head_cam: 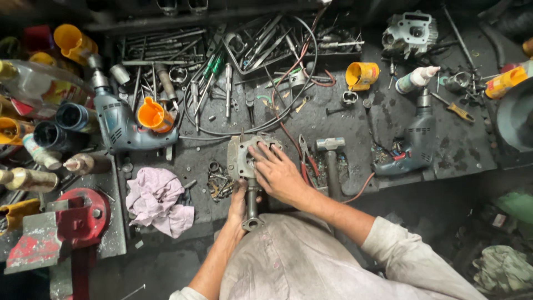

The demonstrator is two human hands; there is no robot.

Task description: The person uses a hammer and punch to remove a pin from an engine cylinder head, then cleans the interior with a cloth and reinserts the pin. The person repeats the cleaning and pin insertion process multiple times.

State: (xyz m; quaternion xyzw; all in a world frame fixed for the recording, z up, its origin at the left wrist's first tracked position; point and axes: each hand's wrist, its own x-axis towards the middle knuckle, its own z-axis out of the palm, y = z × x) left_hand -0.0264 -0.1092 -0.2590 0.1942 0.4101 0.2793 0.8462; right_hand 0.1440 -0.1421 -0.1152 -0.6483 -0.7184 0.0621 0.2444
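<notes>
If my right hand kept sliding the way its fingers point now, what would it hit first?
The right hand lies on the grey engine part, fingers pointing up-left. Past that part, the black cable loop looks first in line, then the scattered tools; depth is uncertain.

Landmark = grey metal engine part, dull silver w/ dark grime. Left of it: pale pink-lilac rag, orange funnel, blue-grey drill; far left, red vise w/ chipped paint. Right of it: black-handled hammer, 2nd blue-grey drill w/ red trigger. Above right: yellow cup. Bench black, oily. Just below it: off-white stained shirt.
</notes>
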